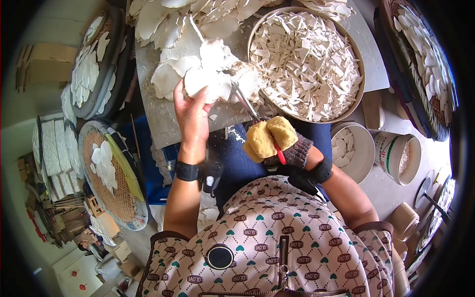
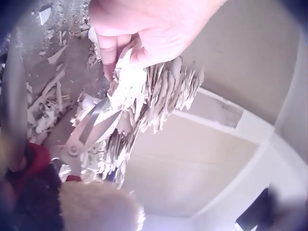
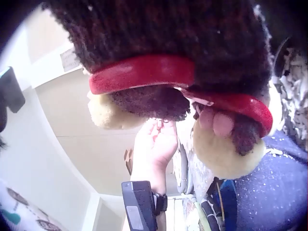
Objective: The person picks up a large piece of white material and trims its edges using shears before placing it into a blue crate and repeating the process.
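Observation:
My left hand (image 1: 194,116) pinches a thin white piece (image 1: 202,81) between thumb and fingers, over the grey board (image 1: 161,121). In the left wrist view, the bare left hand (image 2: 149,29) holds this pale flake beside the scissors (image 2: 79,139), whose blades stand apart at its edge. My right hand (image 1: 279,141), in a dark knitted glove with yellow padding (image 1: 262,141), grips the red-handled scissors (image 1: 246,101). The right wrist view shows the red handles (image 3: 144,74) around the gloved fingers (image 3: 159,103).
A round tub (image 1: 362,81) full of white scraps sits at the board's right. Loose white pieces (image 1: 173,24) are heaped at the back. Two buckets (image 1: 368,163) (image 1: 414,168) stand at right; a woven round tray (image 1: 116,193) with white pieces is at left.

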`<state>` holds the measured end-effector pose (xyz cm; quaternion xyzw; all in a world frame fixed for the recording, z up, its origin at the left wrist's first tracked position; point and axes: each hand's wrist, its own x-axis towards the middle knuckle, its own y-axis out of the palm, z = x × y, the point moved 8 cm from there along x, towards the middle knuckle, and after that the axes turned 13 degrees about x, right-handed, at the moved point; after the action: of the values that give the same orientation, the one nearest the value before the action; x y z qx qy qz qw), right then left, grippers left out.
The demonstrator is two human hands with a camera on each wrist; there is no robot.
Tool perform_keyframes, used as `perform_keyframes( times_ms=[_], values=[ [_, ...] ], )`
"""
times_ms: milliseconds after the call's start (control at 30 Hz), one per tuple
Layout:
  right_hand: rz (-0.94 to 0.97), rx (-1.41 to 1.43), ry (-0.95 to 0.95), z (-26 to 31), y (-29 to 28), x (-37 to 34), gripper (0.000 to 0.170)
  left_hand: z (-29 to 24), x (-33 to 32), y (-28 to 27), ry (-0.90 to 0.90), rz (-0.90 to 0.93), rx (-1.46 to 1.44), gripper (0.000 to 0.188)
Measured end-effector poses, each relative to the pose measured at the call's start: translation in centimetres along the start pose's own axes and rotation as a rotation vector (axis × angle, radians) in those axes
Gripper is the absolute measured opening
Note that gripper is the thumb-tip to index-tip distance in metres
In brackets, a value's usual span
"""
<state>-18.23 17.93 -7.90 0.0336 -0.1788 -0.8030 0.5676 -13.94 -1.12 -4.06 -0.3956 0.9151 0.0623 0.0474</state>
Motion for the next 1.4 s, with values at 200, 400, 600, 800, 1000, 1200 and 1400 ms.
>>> perform_keyframes(
  times_ms=[200,400,600,800,1000,1200,1400],
  values=[
    [0.029,0.998,0.215,0.2,1.3,-0.1,0.02,-2.4,0.5,0.3,0.081,0.068,0.119,0.051],
    [-0.014,0.327,0.071,0.6,0.4,0.2,0.016,-3.3,0.3,1.0,0.159,0.14,0.252,0.053],
    [-0.057,-0.078,-0.095,1.0,0.1,1.2,0.013,-2.7,0.1,1.6,-0.006,0.246,0.224,0.058],
    [0.027,-0.129,-0.106,3.9,1.5,2.9,0.019,-2.6,-0.4,1.8,0.071,0.08,0.159,0.062],
    [-0.083,0.621,0.132,1.9,2.1,3.6,0.023,-3.2,-0.2,1.2,0.022,0.033,0.08,0.059],
    [0.085,0.236,0.013,1.2,2.4,4.9,0.02,-3.6,0.6,0.5,-0.054,0.174,0.106,0.054],
    [0.008,0.65,0.223,-1.1,3.0,5.3,0.02,-3.1,0.8,-0.3,-0.067,0.108,0.103,0.054]
  ],
)
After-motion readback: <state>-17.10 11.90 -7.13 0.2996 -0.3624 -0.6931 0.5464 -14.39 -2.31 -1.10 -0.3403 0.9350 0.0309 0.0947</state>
